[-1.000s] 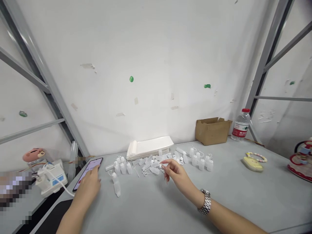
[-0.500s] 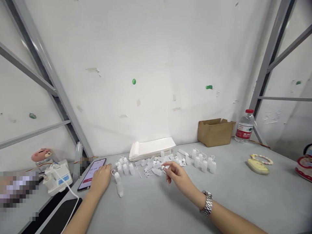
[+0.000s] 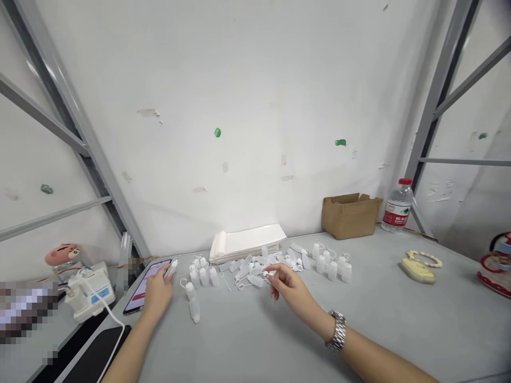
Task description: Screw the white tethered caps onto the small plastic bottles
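Observation:
My left hand is closed around a small translucent dropper bottle, whose white top sticks up past the fingers beside the phone. Thumb and forefinger of my right hand pinch a small white cap at the front of the loose pile. Between my hands lies a pile of bottle bodies and looped caps. One squeeze bottle with a looped cap lies nearest me. Capped bottles stand upright in one group left of the pile and another group on the right.
A stack of white sheets or sleeves lies against the wall. At the back right are a cardboard box and a water bottle. A yellow case and beaded loop lie right. A power strip with a cable stands left.
My left hand has lifted slightly off the phone, and a dropper bottle now shows in its fingers. My right hand keeps its pinch in the same place. The view has shifted a little.

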Tool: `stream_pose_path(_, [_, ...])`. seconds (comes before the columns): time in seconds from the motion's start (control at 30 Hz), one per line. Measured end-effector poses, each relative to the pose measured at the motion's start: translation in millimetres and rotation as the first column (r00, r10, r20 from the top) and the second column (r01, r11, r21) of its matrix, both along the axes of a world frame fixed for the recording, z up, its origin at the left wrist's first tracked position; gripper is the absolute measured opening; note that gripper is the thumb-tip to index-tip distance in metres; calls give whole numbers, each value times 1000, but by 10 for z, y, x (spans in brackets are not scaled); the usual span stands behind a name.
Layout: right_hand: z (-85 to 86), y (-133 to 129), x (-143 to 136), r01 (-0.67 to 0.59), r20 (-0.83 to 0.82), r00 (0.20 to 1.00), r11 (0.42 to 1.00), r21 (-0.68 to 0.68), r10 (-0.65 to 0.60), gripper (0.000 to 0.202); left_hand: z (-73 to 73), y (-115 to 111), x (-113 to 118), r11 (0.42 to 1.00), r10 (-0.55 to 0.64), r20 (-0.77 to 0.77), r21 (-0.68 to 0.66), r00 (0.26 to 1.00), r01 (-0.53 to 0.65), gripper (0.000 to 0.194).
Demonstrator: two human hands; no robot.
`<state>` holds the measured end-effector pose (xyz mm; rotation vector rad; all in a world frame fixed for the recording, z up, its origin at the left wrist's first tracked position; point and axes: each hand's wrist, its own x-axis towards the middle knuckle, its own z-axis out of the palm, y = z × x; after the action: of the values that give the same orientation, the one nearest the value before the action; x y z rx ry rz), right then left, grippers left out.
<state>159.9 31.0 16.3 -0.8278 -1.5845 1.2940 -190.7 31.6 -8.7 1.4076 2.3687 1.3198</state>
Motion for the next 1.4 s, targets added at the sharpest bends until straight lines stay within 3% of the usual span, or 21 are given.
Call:
stream_pose_path(0.1, [-8,3,1,-2,6,1000,1000,2,2,33,-11,6,8,994,-31,290,112,956,-1,33])
stream_pose_path(0.2, [-14,9,4,1,2,1000,1000,0,-1,33,7,-22,55,972,-131,518,234,845,7,31])
stream_pose_path(0.3, [-18,12,6,6,-1,1000,1000,-7,-6,35,48,-66,101,948,-229,631,319,741,20,37])
stream_pose_path(0.37, [-27,15,5,0,-4,1000,1000,-6,0,35,59,-84,117,932,-263,654,362,709,12,52])
stream_pose_path(0.47, [-50,22,2,-16,-6,1000,1000,2,16,33,19,-77,120,937,-235,564,348,792,30,70])
stream_pose_path(0.53, [-66,28,1,-17,2,1000,1000,4,17,31,-36,-55,114,962,-202,450,258,870,90,71])
stream_pose_path(0.6, [-77,34,2,-17,7,1000,1000,7,17,31,-95,-28,109,974,-202,381,170,902,147,70])
stream_pose_path(0.97, [-70,36,-8,-22,12,1000,1000,-11,23,33,-259,19,92,988,-156,251,26,955,155,58])
stream_pose_path(1.23, [-55,36,-6,-22,5,1000,1000,-2,22,31,-217,40,114,975,-210,217,-20,953,219,45])
stream_pose_path(1.4, [-19,15,-4,-20,8,1000,1000,-4,20,29,-142,-23,142,968,-237,221,-35,946,250,53])
